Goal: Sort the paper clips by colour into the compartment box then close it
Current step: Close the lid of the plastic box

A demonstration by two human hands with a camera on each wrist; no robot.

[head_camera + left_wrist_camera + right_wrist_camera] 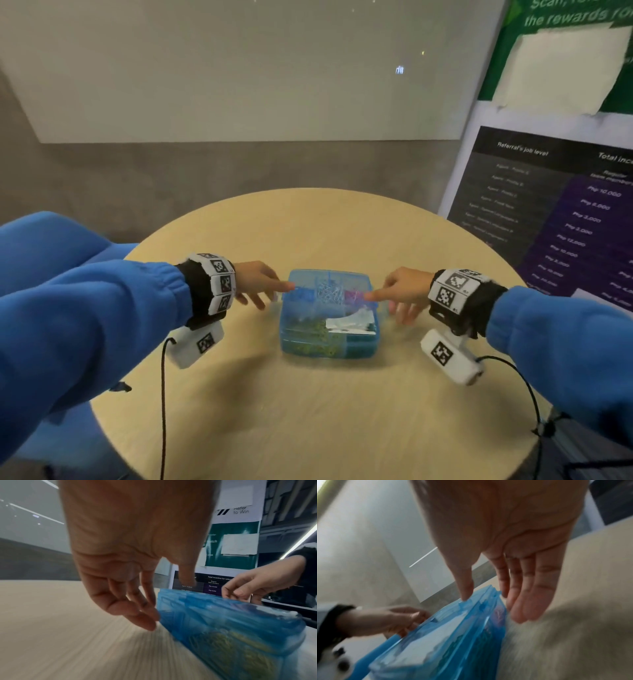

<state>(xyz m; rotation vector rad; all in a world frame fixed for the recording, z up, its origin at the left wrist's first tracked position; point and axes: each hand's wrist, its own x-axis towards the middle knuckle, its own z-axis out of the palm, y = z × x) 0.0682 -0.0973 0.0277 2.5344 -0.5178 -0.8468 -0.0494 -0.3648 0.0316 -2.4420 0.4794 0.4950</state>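
Observation:
A blue see-through compartment box (325, 347) sits mid-table with its lid down. Through the lid I see yellow-green clips (311, 339), silver clips (330, 293), purple clips (352, 296) and blue clips (305, 294), each in its own cell. My left hand (260, 284) is at the box's (231, 622) left edge, thumb tip on the lid and loosely bent fingers (147, 616) against the side wall. My right hand (400, 291) mirrors it at the right edge: the thumb touches the lid of the box (453, 635) and straight fingers (527, 601) hang beside the wall. Both wrist views are blurred.
The round wooden table (308, 428) is bare around the box. A printed poster board (548, 205) stands at the table's right rear. A blue seat (51, 236) is at the left. Black wrist-camera cables (162, 394) trail over the tabletop on both sides.

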